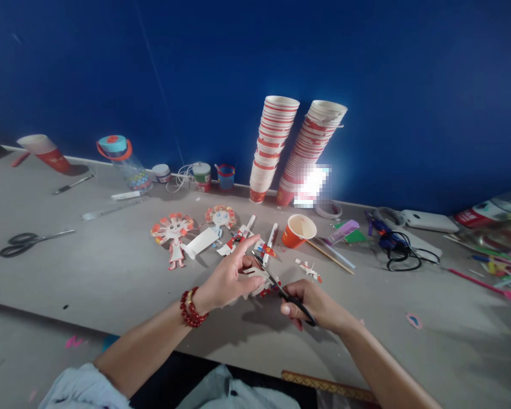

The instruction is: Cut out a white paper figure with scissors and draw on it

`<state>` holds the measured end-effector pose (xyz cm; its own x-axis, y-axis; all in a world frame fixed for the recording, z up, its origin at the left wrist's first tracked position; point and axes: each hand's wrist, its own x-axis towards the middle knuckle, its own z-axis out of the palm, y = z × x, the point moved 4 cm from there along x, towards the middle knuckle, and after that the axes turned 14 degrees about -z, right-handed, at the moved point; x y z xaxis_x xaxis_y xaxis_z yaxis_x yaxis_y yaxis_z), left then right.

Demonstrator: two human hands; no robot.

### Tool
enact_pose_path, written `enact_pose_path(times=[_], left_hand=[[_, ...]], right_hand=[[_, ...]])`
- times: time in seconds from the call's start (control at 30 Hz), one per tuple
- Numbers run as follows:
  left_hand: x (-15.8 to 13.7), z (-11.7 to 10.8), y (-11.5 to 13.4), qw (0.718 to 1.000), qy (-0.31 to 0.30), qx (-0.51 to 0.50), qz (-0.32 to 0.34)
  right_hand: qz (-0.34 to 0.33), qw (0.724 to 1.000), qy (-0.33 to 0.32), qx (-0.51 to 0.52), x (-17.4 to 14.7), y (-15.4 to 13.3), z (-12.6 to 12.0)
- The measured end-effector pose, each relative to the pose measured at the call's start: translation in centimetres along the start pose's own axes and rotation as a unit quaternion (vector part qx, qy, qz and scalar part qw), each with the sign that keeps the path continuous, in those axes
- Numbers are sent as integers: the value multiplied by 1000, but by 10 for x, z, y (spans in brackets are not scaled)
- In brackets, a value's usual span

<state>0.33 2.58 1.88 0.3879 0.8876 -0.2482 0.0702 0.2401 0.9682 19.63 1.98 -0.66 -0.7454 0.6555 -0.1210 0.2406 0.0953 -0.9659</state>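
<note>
My left hand [230,275] pinches a piece of white and red cut paper [259,284] between thumb and fingers, over the near middle of the table. In my right hand [309,304] is a pair of black-handled scissors [276,278], its blades pointing up and left across the paper. Whether the blades are biting into the paper is hard to see. Just beyond my hands lie white marker pens [271,238] and red and white paper scraps [234,241]. Two paper dolls with orange-fringed heads, one a red-trimmed doll [175,233], rest to the left.
Two tall stacks of paper cups, a left stack [270,153] and a right stack [309,153], lean near the blue wall. An orange cup [297,232] stands before them. Other scissors [25,243] lie far left. A glue gun with a black cord [392,241] is at right.
</note>
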Motion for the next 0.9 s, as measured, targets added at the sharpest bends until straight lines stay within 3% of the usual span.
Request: enact_pose_path(times=[0.9], left_hand=[[0,0,1,1000,8,-13,5]], right_hand=[[-14,999,46,-11,4,-4,11]])
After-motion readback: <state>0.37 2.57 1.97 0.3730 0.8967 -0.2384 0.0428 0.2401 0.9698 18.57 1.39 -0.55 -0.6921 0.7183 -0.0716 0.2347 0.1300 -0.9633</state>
